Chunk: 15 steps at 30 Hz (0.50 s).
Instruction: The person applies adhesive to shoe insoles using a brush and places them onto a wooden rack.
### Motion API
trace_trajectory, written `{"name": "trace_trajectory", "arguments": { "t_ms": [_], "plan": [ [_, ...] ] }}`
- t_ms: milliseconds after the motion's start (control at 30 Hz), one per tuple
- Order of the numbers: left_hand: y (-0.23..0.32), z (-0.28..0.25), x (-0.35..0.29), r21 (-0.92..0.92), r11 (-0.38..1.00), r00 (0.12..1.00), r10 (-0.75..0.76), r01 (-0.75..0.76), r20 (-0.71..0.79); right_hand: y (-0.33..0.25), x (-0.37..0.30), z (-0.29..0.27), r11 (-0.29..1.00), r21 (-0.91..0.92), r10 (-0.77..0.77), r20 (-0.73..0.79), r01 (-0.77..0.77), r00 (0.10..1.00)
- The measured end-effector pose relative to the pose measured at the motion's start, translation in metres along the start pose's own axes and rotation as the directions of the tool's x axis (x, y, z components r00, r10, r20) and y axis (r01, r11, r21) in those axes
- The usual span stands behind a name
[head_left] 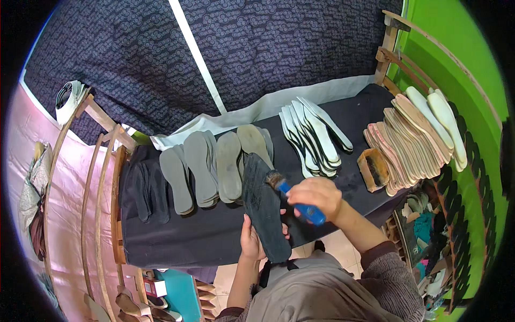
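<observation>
My left hand (252,240) grips a dark, almost black insole (262,209) from beneath, its thumb on one edge and fingertips showing at the other. In my right hand (317,196) is a brush with a blue handle (309,213); its stained brown bristles (275,178) rest against the insole's upper face, near the wide end. Just beyond the held insole lie grey insoles (199,169) in several overlapping stacks. A small open container (374,170), brown-stained with something dark inside, stands to the right of my right hand.
White insoles (314,137) fan out at the back of the black-covered table (177,241). A long row of beige insoles (410,145) fills its right end. Thin black pieces (145,188) lie at the left. Wooden rails (99,214) flank the left side; a patterned dark curtain (289,48) hangs behind.
</observation>
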State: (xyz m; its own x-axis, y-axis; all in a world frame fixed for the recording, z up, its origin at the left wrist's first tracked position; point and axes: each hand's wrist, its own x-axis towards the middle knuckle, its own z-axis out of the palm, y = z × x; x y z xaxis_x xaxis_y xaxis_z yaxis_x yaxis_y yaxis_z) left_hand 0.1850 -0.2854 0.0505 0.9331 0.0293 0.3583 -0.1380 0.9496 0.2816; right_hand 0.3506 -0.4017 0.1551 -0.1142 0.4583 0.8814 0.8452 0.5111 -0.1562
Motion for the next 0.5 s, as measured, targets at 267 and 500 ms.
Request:
{"name": "trace_trajectory", "arguments": {
  "t_ms": [267, 500],
  "plan": [
    [0.032, -0.009, -0.026, 0.121, 0.991, 0.987, -0.028, 0.048, -0.157, -0.019, 0.007, 0.032, 0.993, -0.057, 0.104, -0.045, -0.106, 0.994],
    [0.051, 0.000, -0.037, 0.249, 0.961, 0.927, -0.021, 0.123, -0.374, -0.032, 0.006, 0.049, 0.986, -0.057, 0.156, -0.058, -0.159, 0.986]
  ]
}}
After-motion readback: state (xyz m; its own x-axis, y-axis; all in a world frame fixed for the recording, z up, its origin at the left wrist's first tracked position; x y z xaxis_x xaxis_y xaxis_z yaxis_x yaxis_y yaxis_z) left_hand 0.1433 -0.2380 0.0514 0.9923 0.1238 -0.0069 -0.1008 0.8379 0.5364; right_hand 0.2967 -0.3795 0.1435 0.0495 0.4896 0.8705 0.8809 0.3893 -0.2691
